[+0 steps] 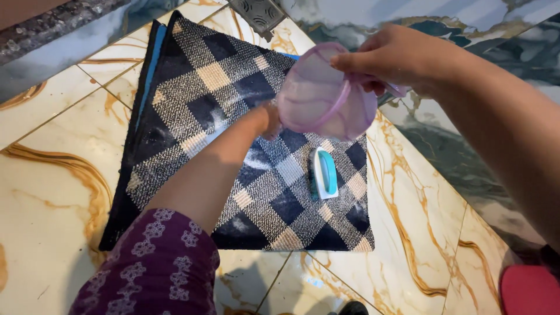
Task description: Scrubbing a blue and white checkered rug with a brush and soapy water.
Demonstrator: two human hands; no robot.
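A dark blue, beige and white checked mat [233, 87] lies on the marble floor, dusted with patches of white powder. My right hand [402, 55] holds a translucent pink plastic mug [324, 96] by its handle, tipped on its side above the mat. My left hand [269, 119] reaches to the mug's mouth; its fingers are hidden behind the rim, so I cannot see what they hold. A white and teal scrubbing brush [324, 172] rests on the mat just below the mug.
Cream marble floor tiles with orange veins [52, 175] surround the mat. A square metal floor drain [256, 13] sits past the mat's far corner. A red object [529, 290] shows at the lower right corner.
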